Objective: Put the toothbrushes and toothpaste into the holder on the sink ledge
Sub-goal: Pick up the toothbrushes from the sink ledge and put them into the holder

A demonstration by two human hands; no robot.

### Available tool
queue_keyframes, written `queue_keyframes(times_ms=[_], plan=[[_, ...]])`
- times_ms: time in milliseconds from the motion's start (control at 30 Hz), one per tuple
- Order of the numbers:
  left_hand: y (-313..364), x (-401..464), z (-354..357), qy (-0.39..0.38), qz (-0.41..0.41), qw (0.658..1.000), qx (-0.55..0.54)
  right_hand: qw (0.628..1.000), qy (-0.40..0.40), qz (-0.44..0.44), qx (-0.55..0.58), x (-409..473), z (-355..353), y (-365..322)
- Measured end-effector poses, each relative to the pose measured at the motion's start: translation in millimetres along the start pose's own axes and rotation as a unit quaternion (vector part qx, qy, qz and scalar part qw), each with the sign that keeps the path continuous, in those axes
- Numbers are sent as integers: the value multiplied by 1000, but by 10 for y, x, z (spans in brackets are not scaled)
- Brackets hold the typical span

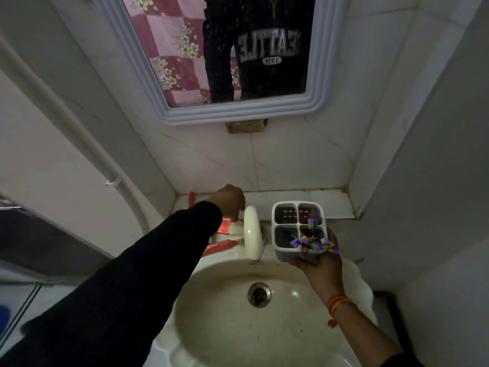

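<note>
My right hand (323,266) holds a white four-compartment holder (288,256) above the right side of the sink, tilted toward me. Dark items stand in its far right compartment, and a purple and green crinkled strip (313,241) lies across its near edge. My left hand (229,199) reaches over the ledge behind the white faucet (252,234), fingers curled downward. A red stick-like item (191,198) lies on the ledge just left of that hand. Red-orange packaging (225,225), possibly toothpaste, shows under my wrist. Whether my fingers grip anything is hidden.
The cream sink basin (225,321) with a metal drain (259,294) is below both hands. The tiled ledge (332,205) runs behind it to the right corner. A framed mirror (238,112) hangs above. A white pipe (79,133) runs down the left wall.
</note>
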State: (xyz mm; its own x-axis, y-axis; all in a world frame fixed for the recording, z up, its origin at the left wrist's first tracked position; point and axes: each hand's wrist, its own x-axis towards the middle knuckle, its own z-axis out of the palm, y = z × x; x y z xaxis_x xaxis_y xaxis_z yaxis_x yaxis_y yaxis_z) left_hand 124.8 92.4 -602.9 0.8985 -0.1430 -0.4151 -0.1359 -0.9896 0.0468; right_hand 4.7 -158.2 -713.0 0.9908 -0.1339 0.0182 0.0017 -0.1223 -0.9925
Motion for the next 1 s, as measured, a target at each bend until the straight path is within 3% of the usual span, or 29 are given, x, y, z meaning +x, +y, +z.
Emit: queue_keyframes(times_ms=[300, 467, 700, 900, 1000], plan=[[-220, 347, 476, -26, -21, 995, 96, 1000, -6, 2, -25, 19, -6, 103], [-297, 499, 531, -54, -29, 995, 77, 1000, -2, -8, -22, 14, 21, 70], [-63, 264, 164, -29, 28, 997, 60, 1000, -7, -1, -8, 41, 16, 118], [187, 188, -225, 20, 102, 955, 277, 1000, 0, 3, -22, 23, 36, 83], [396, 47, -616, 77, 126, 944, 294, 1000, -1, 15, 4, 20, 33, 54]])
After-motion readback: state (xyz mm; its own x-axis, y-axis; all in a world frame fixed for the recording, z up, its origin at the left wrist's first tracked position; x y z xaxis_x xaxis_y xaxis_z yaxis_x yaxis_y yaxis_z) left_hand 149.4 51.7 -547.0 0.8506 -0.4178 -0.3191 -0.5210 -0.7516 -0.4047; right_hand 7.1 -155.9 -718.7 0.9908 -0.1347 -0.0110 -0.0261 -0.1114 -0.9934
